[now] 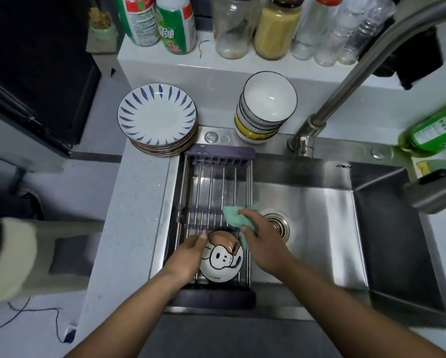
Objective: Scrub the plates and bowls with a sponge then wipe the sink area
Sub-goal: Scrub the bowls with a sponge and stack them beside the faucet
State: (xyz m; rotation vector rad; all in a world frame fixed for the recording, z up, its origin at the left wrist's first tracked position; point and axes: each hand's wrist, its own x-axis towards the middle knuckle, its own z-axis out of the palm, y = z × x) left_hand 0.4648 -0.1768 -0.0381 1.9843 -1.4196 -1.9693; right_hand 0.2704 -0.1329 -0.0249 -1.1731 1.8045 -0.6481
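Stainless steel sink [307,202] fills the centre and right of the frame, set into a grey desk [134,202]. A drying rack [211,177] with metal bars spans the left part of the sink. A bowl with a cartoon drawing [220,259] sits on the rack at its near end, in the lower centre of the frame, drawn surface toward the camera.

The left hand [188,254] holds the bowl by its left side, fingers curved against the rim. The right hand [263,239] is just to the upper right of the bowl and grips a bunched green cloth [236,215]. The cloth projects up and left over the rack bars, and its lower fold reaches the bowl's right rim. The drain [277,224] lies directly behind the right hand.

On the desk, above the rack in the frame, stand a stack of plates [157,117] at left and a stack of bowls [265,107] to its right. The faucet [346,86] arches across the upper right. A green bottle [433,130] lies at the right edge.
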